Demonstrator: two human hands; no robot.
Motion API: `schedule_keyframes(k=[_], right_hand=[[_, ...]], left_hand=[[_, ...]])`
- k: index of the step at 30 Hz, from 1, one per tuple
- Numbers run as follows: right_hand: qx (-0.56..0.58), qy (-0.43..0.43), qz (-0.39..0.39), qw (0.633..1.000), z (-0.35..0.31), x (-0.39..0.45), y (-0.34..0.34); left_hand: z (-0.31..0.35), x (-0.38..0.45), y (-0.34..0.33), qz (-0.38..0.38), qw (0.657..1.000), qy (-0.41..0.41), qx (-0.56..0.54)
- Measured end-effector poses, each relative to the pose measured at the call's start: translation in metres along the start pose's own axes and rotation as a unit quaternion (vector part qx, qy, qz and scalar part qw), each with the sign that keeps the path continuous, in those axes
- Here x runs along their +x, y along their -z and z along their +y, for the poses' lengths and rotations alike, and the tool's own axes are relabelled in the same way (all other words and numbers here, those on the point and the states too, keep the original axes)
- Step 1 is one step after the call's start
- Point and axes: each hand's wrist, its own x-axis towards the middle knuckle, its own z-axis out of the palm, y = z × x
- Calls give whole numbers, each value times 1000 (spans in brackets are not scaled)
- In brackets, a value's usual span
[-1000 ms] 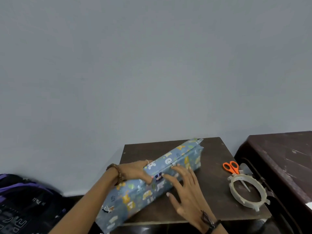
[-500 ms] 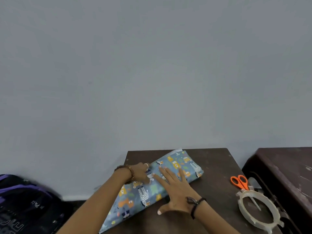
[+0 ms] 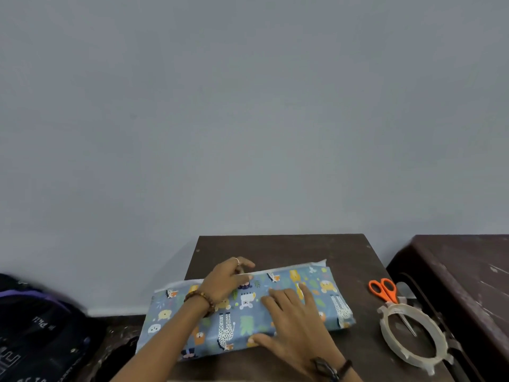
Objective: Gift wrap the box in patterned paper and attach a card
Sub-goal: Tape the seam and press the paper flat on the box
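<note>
Head view, the only one here: the box (image 3: 248, 312), already covered in blue animal-print paper (image 3: 325, 288), lies flat across the dark bench (image 3: 281, 246), its long side running left to right and its left end hanging a little past the bench edge. The left hand (image 3: 224, 279) sits at the far long edge with fingers curled over it, pinching the paper where a white strip of its underside shows. The right hand (image 3: 292, 318) lies flat on the top face, fingers straight and spread, pressing the paper down.

To my eye the step in hand is closing the long seam along that far edge; the right end already looks folded in. Next comes tape, I'd say: the tape ring (image 3: 413, 334) lies on the bench well to the right of the box, with orange scissors (image 3: 384, 289) partly across it. One hand would have to keep the seam pinned while the other reaches over. No card is in sight.
</note>
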Motion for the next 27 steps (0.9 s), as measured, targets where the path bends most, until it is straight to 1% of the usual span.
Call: schedule_keyframes(k=[2,4,6,9,12,14,16,18,19,21,23,25,27], right_hand=[[-2,8,26,1000,0,-12,3],[-9,17,42,999,3,-18,3],[11,22,33,999,8,-18,4],[54,9,-2,999,14,-6,11],[99,8,-41,994,15,5,17],[116,17,-87,989,11,9,20],[126,20,-128,984,6,16,23],[157,-8,-195,968,3,21,27],[154,-15,-210,965,3,25,26],[133,-23,-226,965,4,31,27],[124,-18,-221,967,4,34,27],[130,-5,-198,972,3,34,25],[127,-1,-196,972,5,34,24]], left_hand=[[4,2,-7,-17,999,-27,28],[10,3,-13,-12,996,-54,69],[16,4,-16,1,989,-48,138],[21,7,-10,3,977,-8,212],[18,16,3,-54,970,73,226],[16,19,8,-70,962,97,247],[16,18,8,-51,958,86,270],[19,15,7,-21,957,56,283],[22,14,8,-5,959,40,282],[27,13,9,24,962,13,273],[30,13,12,36,953,-8,299],[32,15,14,58,948,-3,311],[35,20,13,91,952,5,294]])
